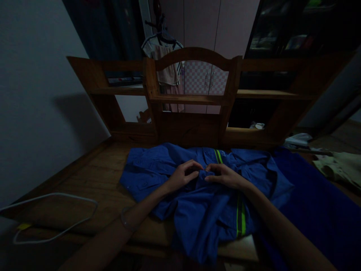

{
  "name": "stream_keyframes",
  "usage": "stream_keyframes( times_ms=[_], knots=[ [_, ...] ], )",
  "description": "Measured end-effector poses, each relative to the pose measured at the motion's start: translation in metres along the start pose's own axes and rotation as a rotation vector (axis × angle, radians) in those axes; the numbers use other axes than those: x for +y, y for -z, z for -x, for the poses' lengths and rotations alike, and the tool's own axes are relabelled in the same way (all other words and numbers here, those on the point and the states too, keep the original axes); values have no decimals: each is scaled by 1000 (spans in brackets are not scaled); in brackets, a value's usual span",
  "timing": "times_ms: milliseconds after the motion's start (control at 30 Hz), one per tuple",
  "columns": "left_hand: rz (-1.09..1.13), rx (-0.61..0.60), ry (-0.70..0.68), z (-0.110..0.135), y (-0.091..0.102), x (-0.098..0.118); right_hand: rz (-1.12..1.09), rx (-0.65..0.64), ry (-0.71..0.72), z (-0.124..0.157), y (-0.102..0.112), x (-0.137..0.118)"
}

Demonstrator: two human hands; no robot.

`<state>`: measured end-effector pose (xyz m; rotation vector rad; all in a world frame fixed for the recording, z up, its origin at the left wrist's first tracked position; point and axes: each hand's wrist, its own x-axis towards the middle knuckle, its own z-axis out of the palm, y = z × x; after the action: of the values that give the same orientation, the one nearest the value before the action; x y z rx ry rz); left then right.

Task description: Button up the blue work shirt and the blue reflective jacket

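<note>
A blue work jacket [158,165] with yellow-green stripes lies spread and rumpled on the wooden desk [107,169]. Near its middle, my left hand [186,174] pinches a bit of the cloth between thumb and fingers. My right hand [224,176] grips the same small gathered part from the other side, its fingertips close to those of the left. What exactly lies between the fingertips is too dark and small to make out. Part of the jacket hangs over the front edge of the desk.
A wooden shelf unit [191,98] rises along the back of the desk. On the left, a white cable [70,194] loops over the edge. Darker blue cloth [316,210] lies at the right, with pale cloth [338,167] beyond it. A wall [42,94] borders the left side.
</note>
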<state>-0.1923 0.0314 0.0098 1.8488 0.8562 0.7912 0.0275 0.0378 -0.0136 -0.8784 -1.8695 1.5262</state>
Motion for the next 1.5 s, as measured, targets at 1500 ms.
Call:
stream_keyframes(
  times_ms=[1500],
  knots=[
    [-96,236,73,-3,-4,-18,565,423,145,-1,-15,-2]
  ],
)
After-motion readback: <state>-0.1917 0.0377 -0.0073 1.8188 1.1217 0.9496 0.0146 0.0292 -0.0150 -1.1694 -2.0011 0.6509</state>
